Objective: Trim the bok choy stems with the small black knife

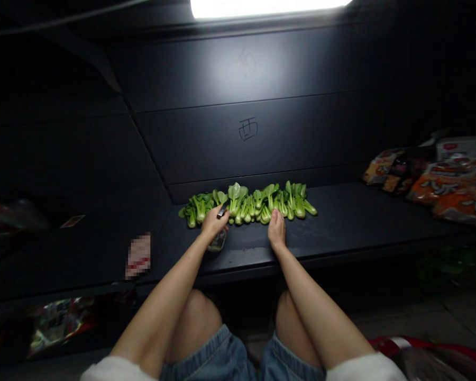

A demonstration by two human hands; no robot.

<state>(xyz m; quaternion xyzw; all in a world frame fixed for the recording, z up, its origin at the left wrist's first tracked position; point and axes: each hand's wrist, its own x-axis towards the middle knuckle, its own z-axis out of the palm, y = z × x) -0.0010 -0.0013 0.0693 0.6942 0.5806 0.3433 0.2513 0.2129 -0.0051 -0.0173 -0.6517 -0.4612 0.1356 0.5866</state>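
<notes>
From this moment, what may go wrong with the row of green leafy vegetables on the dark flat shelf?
The left hand grips a clear bottle with a dark, shiny top, close to the green leafy vegetables; it might knock some askew. The right hand, at the row's front, could press too hard and bruise a pale green stem. The dark flat shelf seems damp in front, so stems might slide.

Shop, shelf (341, 222), leafy greens (248, 207), printed packets (456, 185)
</notes>
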